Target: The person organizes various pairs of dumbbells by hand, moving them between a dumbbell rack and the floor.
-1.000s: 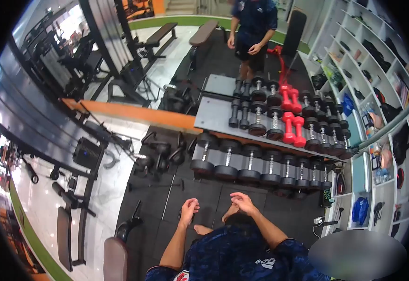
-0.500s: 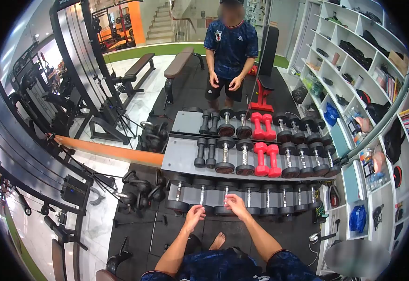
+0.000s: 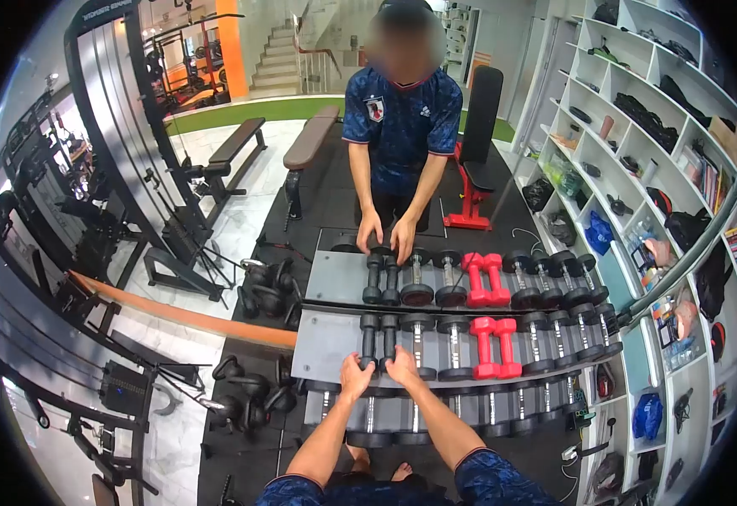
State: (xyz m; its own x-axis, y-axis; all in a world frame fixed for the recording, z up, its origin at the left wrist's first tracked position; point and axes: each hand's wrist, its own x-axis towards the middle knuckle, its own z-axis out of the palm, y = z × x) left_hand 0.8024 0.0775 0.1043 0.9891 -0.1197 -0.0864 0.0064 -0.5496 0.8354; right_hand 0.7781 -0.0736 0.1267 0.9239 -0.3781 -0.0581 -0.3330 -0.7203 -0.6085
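Note:
My left hand (image 3: 356, 374) and my right hand (image 3: 403, 368) reach onto the grey top shelf (image 3: 322, 347) of a dumbbell rack. Each hand curls over the near end of one of two small black dumbbells (image 3: 369, 336) lying side by side. Chrome-handled black dumbbells (image 3: 453, 346) and a red pair (image 3: 495, 347) sit to their right. Across the rack a figure in the same blue shirt (image 3: 402, 118) faces me with both hands on a matching small black pair (image 3: 382, 274). This may be a mirror image.
Bigger black dumbbells (image 3: 368, 426) fill the lower shelf under my arms. Kettlebells (image 3: 246, 392) stand on the black floor mat to the left. White wall shelves (image 3: 638, 169) with bags and gear line the right side. Benches (image 3: 305, 148) and cable machines (image 3: 132, 169) stand behind.
I have stood up and moved closer to the rack. Both hands went from hovering in front of the lower shelf to resting on the small black dumbbells. The facing figure bent forward likewise.

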